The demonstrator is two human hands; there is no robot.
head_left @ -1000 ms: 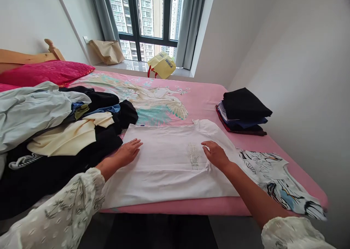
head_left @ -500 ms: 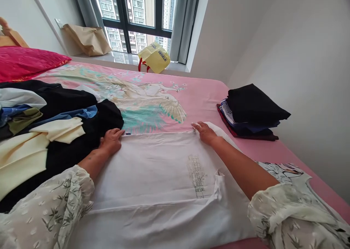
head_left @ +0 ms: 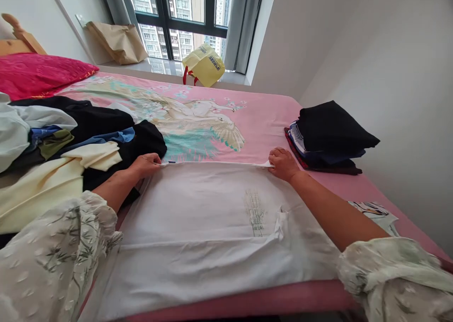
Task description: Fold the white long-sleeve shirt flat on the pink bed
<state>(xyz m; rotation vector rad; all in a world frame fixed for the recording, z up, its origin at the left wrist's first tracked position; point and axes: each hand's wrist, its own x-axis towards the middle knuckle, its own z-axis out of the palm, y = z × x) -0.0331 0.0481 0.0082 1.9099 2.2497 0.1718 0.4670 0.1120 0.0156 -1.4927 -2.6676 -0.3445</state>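
A white shirt (head_left: pixel 198 204) with a sketch-like print lies spread and partly folded on the bed, its far edge pulled into a nearly straight line. My left hand (head_left: pixel 146 165) is closed on the far left corner, beside a small dark tag. At the far right corner, my right hand (head_left: pixel 282 164) grips the same edge with curled fingers. A fold crosses the shirt near its front, with a bunched bit of cloth below the print on the right. Fingertips of both hands are partly hidden by the cloth.
Loose clothes (head_left: pixel 106 124) are heaped on the left. A folded stack (head_left: pixel 332 133) stands at the back right. Another printed white garment (head_left: pixel 375 211) shows behind my right forearm. Beyond the pink bedsheet (head_left: pixel 269 114), a paper bag (head_left: pixel 120 44) and a yellow bag (head_left: pixel 203 65) sit by the window.
My right hand has moved right and its fingers have closed on the shirt's edge. My left hand has closed on its corner. The far edge is straighter, and the bed's front edge now shows.
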